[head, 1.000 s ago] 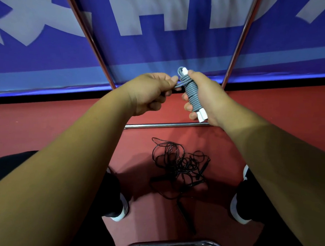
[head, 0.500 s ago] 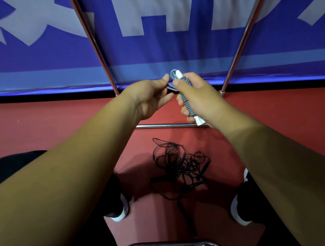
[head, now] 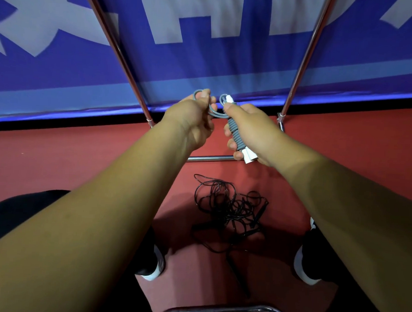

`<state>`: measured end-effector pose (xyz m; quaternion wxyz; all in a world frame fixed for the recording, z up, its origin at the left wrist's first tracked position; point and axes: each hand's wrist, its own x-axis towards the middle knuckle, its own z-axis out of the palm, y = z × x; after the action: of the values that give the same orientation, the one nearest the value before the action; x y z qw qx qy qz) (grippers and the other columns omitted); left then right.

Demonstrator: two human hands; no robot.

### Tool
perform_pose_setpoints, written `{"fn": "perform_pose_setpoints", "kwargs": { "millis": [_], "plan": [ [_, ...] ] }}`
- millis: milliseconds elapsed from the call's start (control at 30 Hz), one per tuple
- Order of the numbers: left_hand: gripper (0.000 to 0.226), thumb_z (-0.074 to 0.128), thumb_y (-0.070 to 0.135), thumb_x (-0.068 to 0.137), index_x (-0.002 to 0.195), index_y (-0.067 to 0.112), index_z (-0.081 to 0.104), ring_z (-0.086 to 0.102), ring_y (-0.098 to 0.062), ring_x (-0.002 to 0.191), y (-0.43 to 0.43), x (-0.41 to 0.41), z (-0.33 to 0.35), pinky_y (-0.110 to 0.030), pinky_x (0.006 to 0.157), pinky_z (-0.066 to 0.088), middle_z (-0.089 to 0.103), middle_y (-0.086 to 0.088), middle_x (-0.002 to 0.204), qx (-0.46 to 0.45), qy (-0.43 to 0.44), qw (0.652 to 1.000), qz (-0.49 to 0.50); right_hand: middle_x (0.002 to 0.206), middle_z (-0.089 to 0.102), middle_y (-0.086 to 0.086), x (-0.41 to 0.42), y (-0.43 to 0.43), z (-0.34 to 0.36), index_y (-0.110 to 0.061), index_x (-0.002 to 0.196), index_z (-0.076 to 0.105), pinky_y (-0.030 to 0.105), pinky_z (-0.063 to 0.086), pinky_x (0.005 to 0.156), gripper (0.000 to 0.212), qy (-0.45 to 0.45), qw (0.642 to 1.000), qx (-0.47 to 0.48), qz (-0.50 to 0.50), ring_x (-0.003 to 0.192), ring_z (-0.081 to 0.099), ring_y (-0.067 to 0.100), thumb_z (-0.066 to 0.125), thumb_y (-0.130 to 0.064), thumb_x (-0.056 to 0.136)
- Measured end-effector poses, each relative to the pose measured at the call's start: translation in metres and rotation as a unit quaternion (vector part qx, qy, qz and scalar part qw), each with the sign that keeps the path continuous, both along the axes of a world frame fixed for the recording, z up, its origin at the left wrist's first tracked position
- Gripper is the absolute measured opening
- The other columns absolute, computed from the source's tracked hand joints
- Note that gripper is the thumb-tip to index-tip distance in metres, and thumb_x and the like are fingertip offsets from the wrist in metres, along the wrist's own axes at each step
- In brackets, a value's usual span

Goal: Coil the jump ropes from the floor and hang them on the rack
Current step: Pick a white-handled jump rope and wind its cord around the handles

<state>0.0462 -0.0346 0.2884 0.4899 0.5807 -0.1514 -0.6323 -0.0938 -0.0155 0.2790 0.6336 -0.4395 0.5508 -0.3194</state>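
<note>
The grey jump rope (head: 237,136) is held up off the floor, in front of the rack, between both hands. Its cord is wound in tight turns round the handles, whose white ends stick out above the right thumb and below the heel of the palm. The right hand (head: 255,132) is closed round this bundle: fingers curled under it, thumb pressed on the upper part. From the top of the bundle a few strands of grey cord run across to the left hand (head: 192,119), which pinches them between thumb and bent fingers; a small loop of cord stands up above its knuckles. The two hands are just beside each other, joined only by the cord.

Below them a black jump rope (head: 230,212) lies in a loose tangle on the red floor (head: 56,162), on the near side of the rack's low crossbar (head: 209,158) and between the person's two shoes (head: 155,269); one of its dark handles points toward the lower edge of the view.

The rack's two slanted metal tubes (head: 124,63) rise on either side of the hands, and another curved tube (head: 223,309) shows at the bottom edge. Behind the rack hangs a blue banner (head: 205,67) with large pale lettering, reaching down to the far edge of the floor.
</note>
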Motion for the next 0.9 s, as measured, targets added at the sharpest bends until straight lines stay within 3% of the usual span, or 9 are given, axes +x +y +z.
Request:
{"fn": "perform_pose_setpoints", "kwargs": {
  "millis": [100,200,400,567,800,900],
  "plan": [
    [0.024,0.048,0.032,0.111,0.103,0.02,0.066,0.045,-0.008,0.052,0.0,-0.007,-0.004,-0.023,0.054,0.037,0.054,0.004,0.064,0.011,-0.039,0.999,-0.017,0.084,0.059,0.01,0.0,0.0,-0.003,-0.02,0.111,0.054,0.028,0.04,0.049,0.025,-0.006,1.0,0.002,-0.004,0.048,0.05,0.02,0.056,-0.045,0.108],
    [0.02,0.046,0.022,0.111,0.1,0.013,0.06,0.045,-0.01,0.054,0.0,-0.007,-0.005,-0.026,0.055,0.036,0.052,-0.001,0.072,0.009,-0.013,0.999,-0.032,0.084,0.059,0.011,0.001,0.001,-0.003,-0.021,0.111,0.054,0.029,0.041,0.05,0.024,-0.018,1.0,0.005,-0.008,0.05,0.05,0.021,0.056,-0.045,0.107],
    [0.014,0.054,0.014,0.107,0.112,0.014,0.067,0.052,-0.004,0.051,-0.001,-0.001,-0.009,-0.02,0.049,0.038,0.063,0.003,0.074,-0.029,-0.031,0.997,-0.067,0.083,0.061,0.012,-0.003,0.0,0.001,-0.019,0.107,0.054,0.027,0.04,0.049,0.021,-0.033,0.999,-0.016,-0.028,0.048,0.049,0.021,0.053,-0.04,0.109],
    [0.024,0.069,0.018,0.099,0.122,0.012,0.072,0.058,-0.011,0.059,0.003,0.006,-0.015,-0.022,0.049,0.036,0.071,-0.001,0.082,-0.05,-0.093,0.991,-0.08,0.082,0.063,0.011,-0.001,0.002,0.001,-0.019,0.104,0.054,0.028,0.041,0.048,0.022,-0.029,0.999,-0.026,-0.016,0.048,0.051,0.022,0.053,-0.041,0.11],
    [0.009,0.066,0.014,0.101,0.108,0.016,0.072,0.059,-0.014,0.058,0.008,0.005,-0.011,-0.023,0.049,0.034,0.068,-0.002,0.076,-0.064,-0.127,0.985,-0.1,0.085,0.067,0.012,-0.003,0.004,0.002,-0.02,0.102,0.057,0.03,0.046,0.049,0.027,-0.015,0.999,-0.031,0.001,0.051,0.055,0.023,0.053,-0.045,0.109],
    [0.013,0.06,0.014,0.103,0.108,0.018,0.072,0.057,-0.012,0.057,0.008,0.003,-0.011,-0.023,0.049,0.034,0.067,0.001,0.074,-0.072,-0.126,0.985,-0.092,0.085,0.068,0.012,-0.002,0.004,0.004,-0.021,0.1,0.058,0.031,0.048,0.05,0.029,-0.016,0.999,-0.032,-0.005,0.052,0.057,0.024,0.052,-0.047,0.11]
  ]
}}
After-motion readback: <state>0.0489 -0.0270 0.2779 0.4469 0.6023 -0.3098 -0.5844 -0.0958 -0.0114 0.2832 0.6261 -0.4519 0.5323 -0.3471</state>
